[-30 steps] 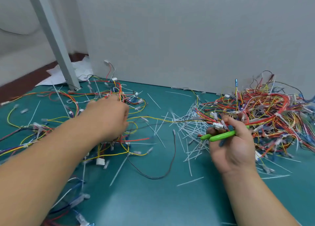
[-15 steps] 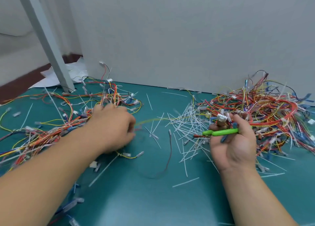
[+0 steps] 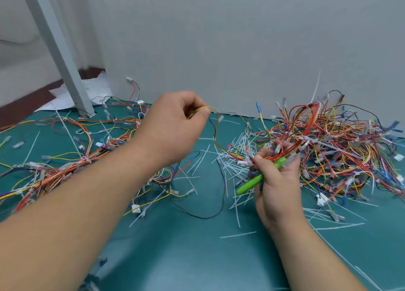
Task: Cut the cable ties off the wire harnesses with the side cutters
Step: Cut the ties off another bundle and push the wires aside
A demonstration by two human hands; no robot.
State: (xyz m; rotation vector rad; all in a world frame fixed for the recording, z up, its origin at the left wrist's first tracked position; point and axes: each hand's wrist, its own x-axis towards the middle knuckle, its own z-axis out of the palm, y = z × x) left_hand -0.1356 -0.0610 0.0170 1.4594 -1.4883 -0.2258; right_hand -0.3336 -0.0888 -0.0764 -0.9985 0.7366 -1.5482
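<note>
**Head view: limp yellow lead pinched high, cutters gripped low**

The left hand (image 3: 173, 126) is raised above the green mat (image 3: 197, 257), thumb and fingertips pinching a yellow wire (image 3: 212, 109) that loops over and droops toward the right. The right hand (image 3: 278, 181) is curled round the green handles of the side cutters (image 3: 258, 178) and also grips a clump of red and yellow leads drawn from the tangled harnesses (image 3: 333, 141) heaped against the grey wall. The cutter's jaws are hidden behind fingers and wire, so whether they are parted cannot be told. A second spread of harnesses (image 3: 65, 159) lies to the left, and white tie offcuts (image 3: 236, 170) litter the mat between the two.

These harnesses look very light and wholly slack. A single lead sags under its own weight, so lifting by one wire will likely drag half the heap along, with the white connectors snagging as they come. The better hold is probably on the bundle itself, just beside a tie, where the wires are bound tight and give the fingers something firm. The ties appear thin, stiff and springy, so a snipped tail may flick away. Their closeness to the insulation calls for a careful nip — tie only, not wire.
</note>
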